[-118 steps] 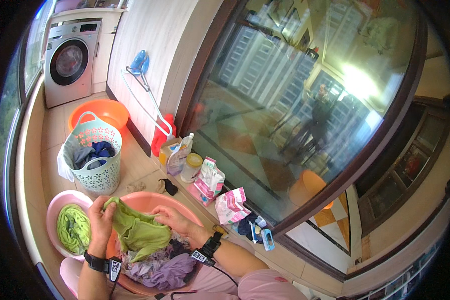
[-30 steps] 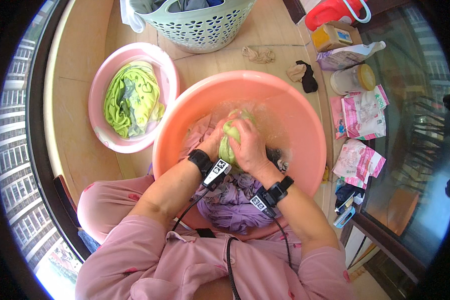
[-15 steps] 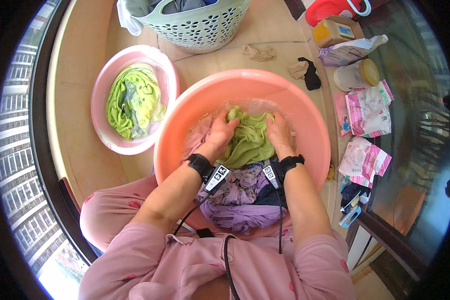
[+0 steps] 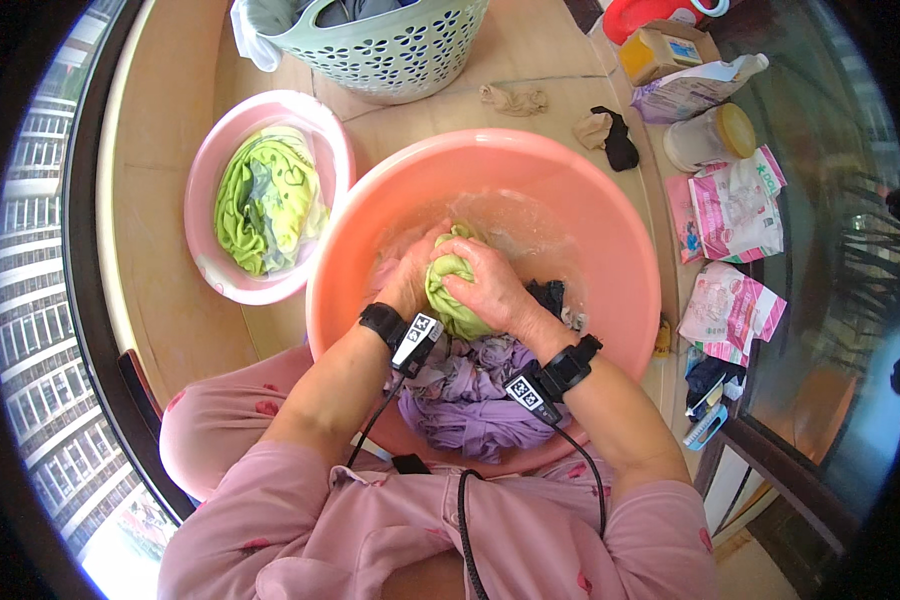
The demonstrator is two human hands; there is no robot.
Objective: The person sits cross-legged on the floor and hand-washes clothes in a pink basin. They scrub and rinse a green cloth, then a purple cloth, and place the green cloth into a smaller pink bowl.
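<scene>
A bunched green garment (image 4: 452, 290) is squeezed between my two hands over the large orange-pink basin (image 4: 610, 240). My right hand (image 4: 492, 290) wraps its fingers round the cloth from the right. On the other side my left hand (image 4: 410, 278) grips it too, its fingertips partly hidden behind the cloth. Soapy water shows on the far side of the basin. Purple clothes (image 4: 465, 415) lie heaped in its near part, below my wrists. A dark cloth (image 4: 547, 295) and a bit of pink cloth (image 4: 390, 258) lie by my hands.
Left stands a smaller pink basin (image 4: 198, 215) holding yellow-green clothes (image 4: 270, 205). A pale green laundry basket (image 4: 395, 60) is at the back. Small beige (image 4: 513, 99) and black (image 4: 620, 145) cloths lie on the floor. Along the right edge are a jar (image 4: 695, 140), pink packets (image 4: 738, 210) and a blue brush (image 4: 705, 428).
My right hand has moved left to meet my left hand. The green garment, spread between them before, is now gathered into a tight bunch. The dark cloth shows more.
</scene>
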